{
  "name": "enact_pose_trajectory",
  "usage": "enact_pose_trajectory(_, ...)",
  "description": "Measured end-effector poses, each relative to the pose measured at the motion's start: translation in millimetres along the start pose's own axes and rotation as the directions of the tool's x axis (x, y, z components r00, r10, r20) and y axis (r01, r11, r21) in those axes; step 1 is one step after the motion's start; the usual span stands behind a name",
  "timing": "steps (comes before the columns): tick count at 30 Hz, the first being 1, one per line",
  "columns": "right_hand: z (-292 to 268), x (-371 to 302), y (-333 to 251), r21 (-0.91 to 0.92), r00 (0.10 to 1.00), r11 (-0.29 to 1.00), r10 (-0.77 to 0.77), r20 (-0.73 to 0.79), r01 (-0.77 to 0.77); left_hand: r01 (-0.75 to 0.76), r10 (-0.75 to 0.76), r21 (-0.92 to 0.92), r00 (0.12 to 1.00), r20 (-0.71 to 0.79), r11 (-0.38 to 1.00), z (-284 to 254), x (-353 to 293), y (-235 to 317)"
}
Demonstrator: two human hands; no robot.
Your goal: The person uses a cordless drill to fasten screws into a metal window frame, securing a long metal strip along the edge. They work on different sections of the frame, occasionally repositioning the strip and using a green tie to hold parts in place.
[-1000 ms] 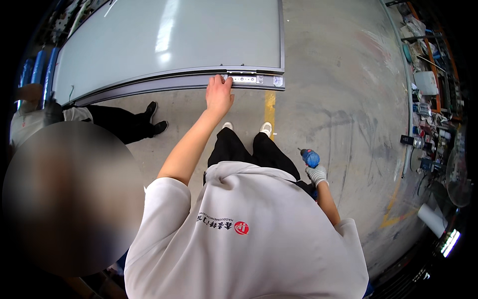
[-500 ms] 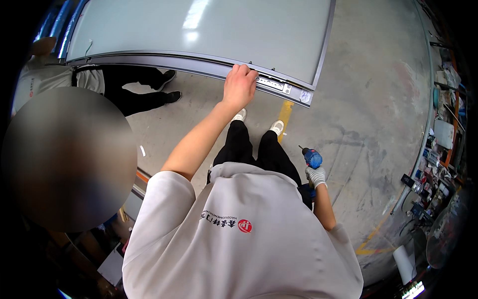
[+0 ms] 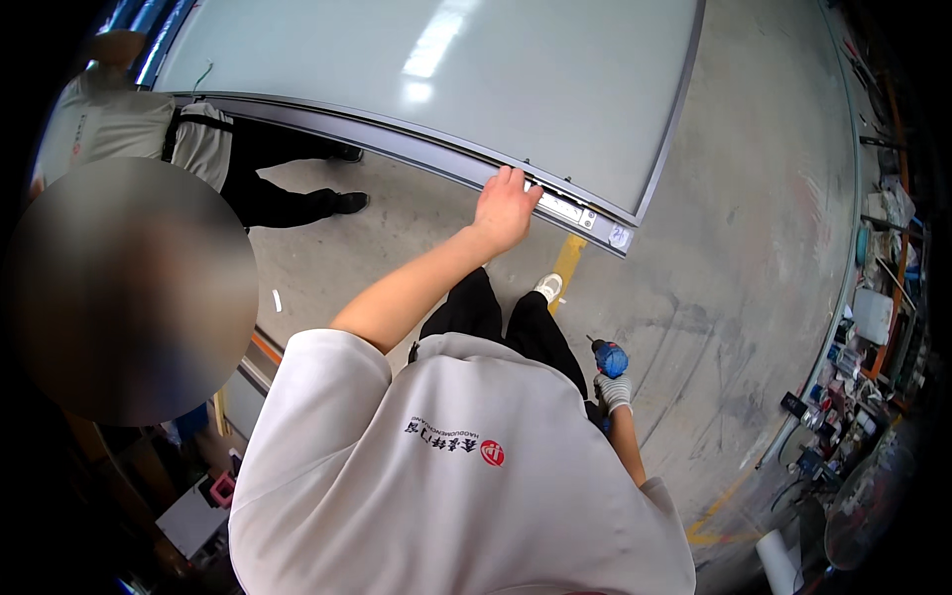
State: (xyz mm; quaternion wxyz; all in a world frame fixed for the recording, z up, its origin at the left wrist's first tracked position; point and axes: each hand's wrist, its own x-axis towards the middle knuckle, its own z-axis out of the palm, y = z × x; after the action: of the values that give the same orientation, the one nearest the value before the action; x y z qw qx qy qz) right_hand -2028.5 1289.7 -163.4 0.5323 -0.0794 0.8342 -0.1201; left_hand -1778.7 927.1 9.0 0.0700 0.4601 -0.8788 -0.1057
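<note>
A large framed panel [image 3: 555, 89] with a pale, glossy surface lies in front of me. My left hand [image 3: 506, 210], bare, has its fingers curled over the grey metal rail [image 3: 416, 152] on the panel's near edge. Just right of those fingers, a silvery hardware strip [image 3: 565, 209] with holes sits in the rail, partly hidden by the hand. Low at my right side, my right hand [image 3: 614, 393], in a striped glove, grips a blue cordless drill [image 3: 611, 360]. Its bit points away from me, apart from the panel.
Another person [image 3: 129, 124] stands at the left by the panel's far end, partly covered by a blurred disc. Crowded shelving [image 3: 873, 317] with tools and parts runs along the right. A yellow line [image 3: 567, 260] crosses the concrete floor [image 3: 754, 218]. A white roll [image 3: 778, 560] stands lower right.
My view has shifted, so the panel sits lower and farther right in the picture. The left hand keeps its place on the rail. My drill hand appears slightly closer to my body.
</note>
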Motion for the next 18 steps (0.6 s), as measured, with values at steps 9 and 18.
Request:
enact_pose_trajectory(9, 14.1, 5.0, -22.7, -0.020, 1.000, 1.000, 0.015, -0.025, -0.016, 0.068, -0.071, -0.025, 0.992, -0.109, 0.997, 5.6, -0.1, 6.1)
enact_pose_trajectory(18, 2.0, -55.4, -83.8, -0.122, 0.990, 0.983, -0.137, 0.040, 0.140, -0.215, 0.201, 0.119, 0.973, 0.113, 0.970, 13.3, 20.7, -5.5)
